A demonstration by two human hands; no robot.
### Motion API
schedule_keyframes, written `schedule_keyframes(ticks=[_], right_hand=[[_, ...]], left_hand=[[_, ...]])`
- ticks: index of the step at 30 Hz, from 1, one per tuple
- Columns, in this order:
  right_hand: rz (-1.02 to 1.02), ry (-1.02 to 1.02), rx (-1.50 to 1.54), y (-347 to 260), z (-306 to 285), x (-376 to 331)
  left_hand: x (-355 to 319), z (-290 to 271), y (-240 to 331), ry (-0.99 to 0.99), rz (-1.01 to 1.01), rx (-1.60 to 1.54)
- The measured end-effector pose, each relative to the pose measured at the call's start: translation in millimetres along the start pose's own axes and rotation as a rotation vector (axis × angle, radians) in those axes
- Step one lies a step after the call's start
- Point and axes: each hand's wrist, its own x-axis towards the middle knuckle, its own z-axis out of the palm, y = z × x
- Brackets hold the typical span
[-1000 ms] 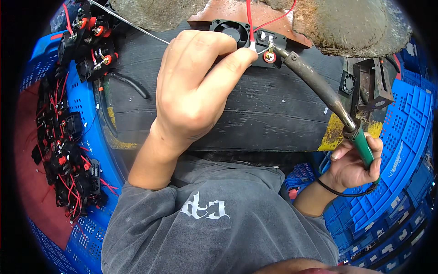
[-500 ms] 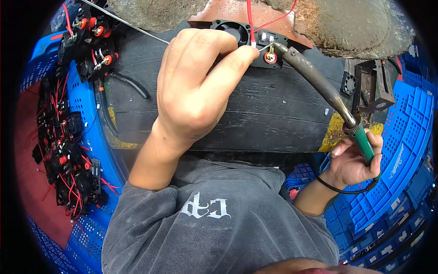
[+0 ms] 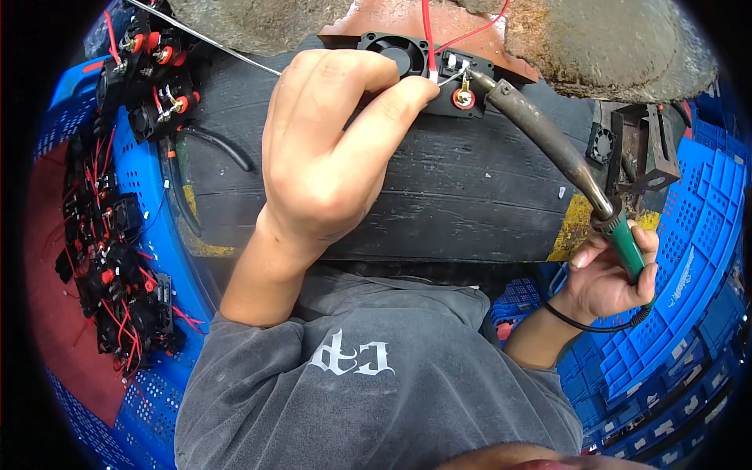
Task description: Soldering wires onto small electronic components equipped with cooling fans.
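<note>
The left hand [image 3: 329,157] pinches a thin wire [image 3: 205,37] against the small black fan [image 3: 399,53] at the far edge of the dark bench [image 3: 439,204]. The right hand [image 3: 611,274] has its fingers wrapped round the green handle of a soldering iron [image 3: 548,141], tip at the fan's terminals. Blue crates [image 3: 689,258] flank the bench; finished fans [image 3: 117,274] with red wires fill the left crate.
</note>
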Motion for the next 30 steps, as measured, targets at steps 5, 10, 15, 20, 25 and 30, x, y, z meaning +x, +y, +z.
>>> schedule_keyframes(ticks=[5, 10, 15, 20, 25, 30], right_hand=[[-0.009, -0.004, 0.017, -0.5, -3.1, -1.6], [-0.013, 0.016, 0.003, -2.2, -3.6, -3.7], [-0.018, -0.003, 0.002, -3.1, -4.1, -4.3], [-0.015, -0.133, 0.042, -3.3, -7.0, -1.5], [-0.015, -0.128, 0.031, -1.8, -4.3, -0.2], [0.002, -0.151, 0.055, -1.5, -4.0, 2.8]], left_hand=[[0.4, -0.6, 0.1, -0.004, 0.01, -0.009], [0.0, 0.6, 1.7, -0.003, 0.013, -0.032], [-0.2, 0.7, 2.1, -0.003, 0.016, -0.026], [0.2, -0.2, 2.2, -0.012, 0.014, -0.024], [0.6, 0.3, 2.0, -0.005, 0.017, -0.026], [-0.4, 1.3, 2.5, 0.0, 0.005, -0.018]])
